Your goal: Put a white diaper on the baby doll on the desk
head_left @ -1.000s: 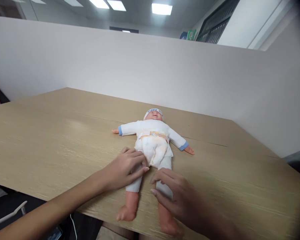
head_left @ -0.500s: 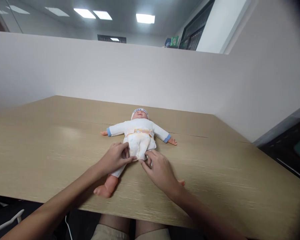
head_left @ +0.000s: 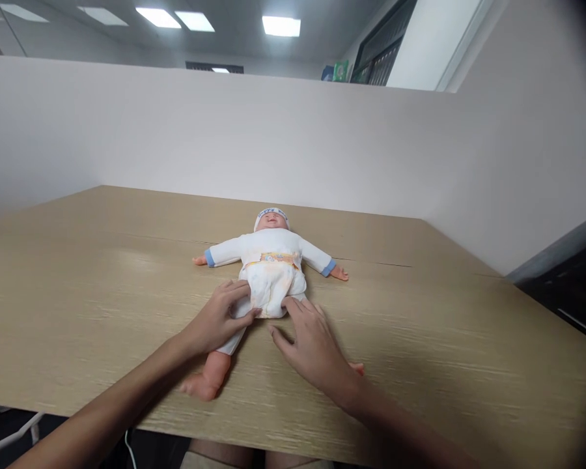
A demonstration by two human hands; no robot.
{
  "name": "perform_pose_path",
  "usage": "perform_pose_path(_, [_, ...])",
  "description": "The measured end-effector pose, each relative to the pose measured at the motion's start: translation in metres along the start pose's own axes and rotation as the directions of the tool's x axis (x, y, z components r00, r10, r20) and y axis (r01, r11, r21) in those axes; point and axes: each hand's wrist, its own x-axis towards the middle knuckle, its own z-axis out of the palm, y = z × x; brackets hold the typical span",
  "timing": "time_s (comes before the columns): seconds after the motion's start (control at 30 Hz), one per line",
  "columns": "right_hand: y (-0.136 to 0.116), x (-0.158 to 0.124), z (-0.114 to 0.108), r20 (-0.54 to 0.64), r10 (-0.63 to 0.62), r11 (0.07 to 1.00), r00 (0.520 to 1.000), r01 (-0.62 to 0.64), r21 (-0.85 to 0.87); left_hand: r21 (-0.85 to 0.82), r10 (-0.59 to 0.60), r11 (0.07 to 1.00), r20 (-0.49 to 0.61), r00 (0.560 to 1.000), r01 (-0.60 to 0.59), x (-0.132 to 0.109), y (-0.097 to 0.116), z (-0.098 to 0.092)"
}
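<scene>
A baby doll (head_left: 272,242) lies on its back, head away from me, in a white outfit with blue cuffs and a white headband. Around its hips is a white diaper (head_left: 269,285) with an orange printed waistband. My left hand (head_left: 224,316) is curled at the diaper's left leg edge, its thumb at the crotch and its fingers higher on the side. My right hand (head_left: 308,335) has its fingertips on the other leg edge, with its thumb held apart below the crotch. The doll's right-side leg is mostly hidden under that hand; only a bit of foot shows.
The doll lies on a wooden table (head_left: 127,306) whose near edge is just before my lap. Behind it rises a white partition (head_left: 273,143). A dark object (head_left: 566,280) stands beyond the table's right side. A white cable (head_left: 130,448) hangs below the near edge.
My right thumb has moved away from the diaper's crotch edge, spreading that hand. The left hand stays at its side of the diaper. The view has shifted slightly.
</scene>
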Motion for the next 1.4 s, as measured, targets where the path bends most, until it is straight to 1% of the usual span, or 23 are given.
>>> perform_pose_path(0.07, [0.002, 0.002, 0.001, -0.025, 0.036, 0.998, 0.999, -0.035, 0.057, 0.013, -0.041, 0.999, 0.001, 0.999, 0.041, 0.000, 0.000, 0.000])
perform_pose_path(0.13, [0.006, 0.004, 0.002, -0.081, 0.084, 0.982, 0.993, -0.069, 0.174, 0.003, -0.078, 0.997, -0.016, 0.997, 0.078, 0.000, -0.001, 0.001])
perform_pose_path(0.23, [0.012, 0.004, 0.003, -0.186, 0.164, 0.944, 0.969, -0.100, 0.314, -0.076, -0.113, 0.991, -0.054, 0.992, 0.109, 0.000, -0.006, 0.004])
perform_pose_path(0.37, [0.018, 0.002, 0.002, -0.242, 0.216, 0.943, 0.946, -0.138, 0.301, -0.251, -0.179, 0.957, -0.123, 0.976, 0.144, -0.003, -0.017, 0.014])
perform_pose_path(0.47, [0.019, -0.001, -0.001, -0.249, 0.216, 0.949, 0.944, -0.143, 0.281, -0.306, -0.270, 0.930, -0.193, 0.943, 0.204, -0.006, -0.023, 0.021])
perform_pose_path(0.53, [0.018, -0.002, -0.004, -0.238, 0.208, 0.956, 0.949, -0.145, 0.256, -0.317, -0.310, 0.918, -0.193, 0.931, 0.240, -0.010, -0.023, 0.022])
perform_pose_path(0.6, [0.017, -0.002, -0.007, -0.214, 0.197, 0.966, 0.957, -0.151, 0.212, -0.294, -0.323, 0.918, -0.165, 0.932, 0.266, -0.012, -0.021, 0.021])
perform_pose_path(0.7, [0.016, 0.003, -0.014, -0.154, 0.157, 0.978, 0.975, -0.133, 0.159, -0.221, -0.323, 0.930, -0.100, 0.941, 0.295, -0.010, -0.018, 0.013])
perform_pose_path(0.77, [0.015, 0.008, -0.018, -0.100, 0.122, 0.982, 0.988, -0.105, 0.155, -0.222, -0.322, 0.925, -0.027, 0.946, 0.308, -0.003, -0.016, 0.005])
perform_pose_path(0.8, [0.015, 0.012, -0.019, -0.074, 0.108, 0.982, 0.991, -0.095, 0.164, -0.259, -0.321, 0.913, 0.023, 0.947, 0.316, 0.002, -0.014, 0.000])
perform_pose_path(0.87, [0.016, 0.018, -0.018, -0.041, 0.100, 0.974, 0.994, -0.089, 0.210, -0.386, -0.323, 0.854, 0.130, 0.937, 0.348, 0.012, -0.012, -0.008])
perform_pose_path(0.93, [0.018, 0.024, -0.015, -0.042, 0.117, 0.954, 0.992, -0.101, 0.282, -0.532, -0.324, 0.752, 0.215, 0.921, 0.388, 0.020, -0.010, -0.013])
perform_pose_path(1.0, [0.021, 0.027, -0.011, -0.047, 0.148, 0.926, 0.988, -0.122, 0.359, -0.637, -0.332, 0.654, 0.244, 0.911, 0.408, 0.024, -0.010, -0.014])
perform_pose_path(1.03, [0.022, 0.027, -0.010, -0.039, 0.159, 0.910, 0.987, -0.131, 0.393, -0.668, -0.341, 0.619, 0.243, 0.908, 0.412, 0.024, -0.011, -0.013])
perform_pose_path(1.1, [0.024, 0.028, -0.009, -0.009, 0.165, 0.881, 0.986, -0.143, 0.450, -0.693, -0.371, 0.593, 0.216, 0.903, 0.410, 0.022, -0.015, -0.010])
perform_pose_path(1.17, [0.025, 0.027, -0.010, 0.021, 0.158, 0.861, 0.987, -0.148, 0.486, -0.681, -0.405, 0.607, 0.177, 0.897, 0.409, 0.018, -0.020, -0.007])
perform_pose_path(1.27, [0.026, 0.026, -0.012, 0.038, 0.158, 0.862, 0.987, -0.156, 0.482, -0.607, -0.445, 0.679, 0.107, 0.889, 0.413, 0.012, -0.025, -0.004])
perform_pose_path(1.33, [0.027, 0.024, -0.012, 0.038, 0.164, 0.875, 0.986, -0.163, 0.455, -0.539, -0.439, 0.739, 0.070, 0.896, 0.404, 0.010, -0.025, -0.003])
perform_pose_path(1.4, [0.028, 0.023, -0.011, 0.037, 0.169, 0.887, 0.985, -0.168, 0.431, -0.486, -0.404, 0.790, 0.047, 0.914, 0.374, 0.009, -0.024, -0.003])
